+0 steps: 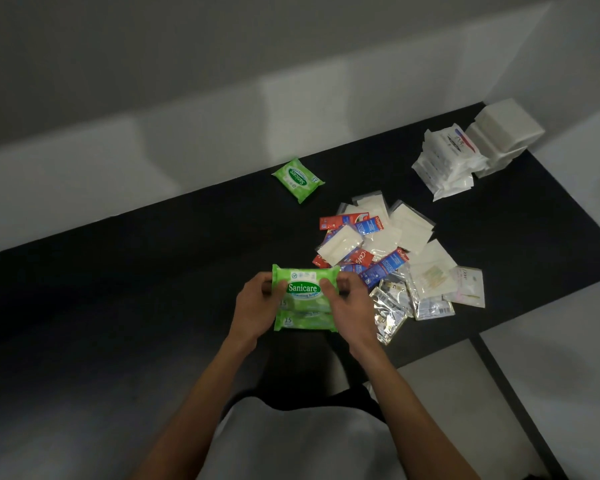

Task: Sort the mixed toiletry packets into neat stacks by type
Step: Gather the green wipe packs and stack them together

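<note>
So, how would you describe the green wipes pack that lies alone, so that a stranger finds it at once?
Start at the black table and follow its far edge along the white wall. There a single green Sanicare wipes pack lies flat and askew. Unlike the green packs in the hands, nothing touches it, and it lies apart from the mixed pile.

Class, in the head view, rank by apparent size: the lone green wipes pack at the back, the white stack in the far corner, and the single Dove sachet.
1. White stack
2. Lone green wipes pack
3. Dove sachet

Distance from the camera differs, so true sizes stay unsure.
</note>
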`<state>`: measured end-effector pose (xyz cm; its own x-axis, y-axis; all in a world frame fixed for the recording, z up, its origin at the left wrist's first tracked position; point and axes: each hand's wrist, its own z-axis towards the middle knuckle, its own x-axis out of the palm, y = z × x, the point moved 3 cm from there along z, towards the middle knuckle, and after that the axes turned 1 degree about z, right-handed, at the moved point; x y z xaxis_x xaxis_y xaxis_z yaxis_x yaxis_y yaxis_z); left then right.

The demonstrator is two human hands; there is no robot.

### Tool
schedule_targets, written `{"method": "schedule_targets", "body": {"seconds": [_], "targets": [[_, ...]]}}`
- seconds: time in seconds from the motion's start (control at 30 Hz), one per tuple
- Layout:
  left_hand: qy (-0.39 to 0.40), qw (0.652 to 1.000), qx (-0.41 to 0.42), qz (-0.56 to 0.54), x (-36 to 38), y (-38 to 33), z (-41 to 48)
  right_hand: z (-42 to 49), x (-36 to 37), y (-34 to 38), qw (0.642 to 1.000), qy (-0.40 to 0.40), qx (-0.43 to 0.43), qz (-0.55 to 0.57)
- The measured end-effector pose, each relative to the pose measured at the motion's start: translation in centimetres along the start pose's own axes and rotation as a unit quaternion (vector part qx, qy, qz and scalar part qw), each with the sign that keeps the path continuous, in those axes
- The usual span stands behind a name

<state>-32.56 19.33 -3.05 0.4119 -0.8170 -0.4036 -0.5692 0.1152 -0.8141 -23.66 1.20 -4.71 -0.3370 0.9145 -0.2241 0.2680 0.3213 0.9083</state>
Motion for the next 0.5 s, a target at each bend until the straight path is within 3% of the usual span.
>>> {"method": "schedule_targets", "body": {"seconds": [0.2,0.5], "targets": [[-0.038,0.999,0.010,0.036,0.8,2.0,-0.7,-0.2,-0.7,-1.6,0.994,-0.015,-0.025,-0.102],[-0.023,0.997,0.022,0.070,1.5,3.1,-0.8,-0.4,-0.9,-2.7,0.985,0.004,-0.024,-0.171]]}}
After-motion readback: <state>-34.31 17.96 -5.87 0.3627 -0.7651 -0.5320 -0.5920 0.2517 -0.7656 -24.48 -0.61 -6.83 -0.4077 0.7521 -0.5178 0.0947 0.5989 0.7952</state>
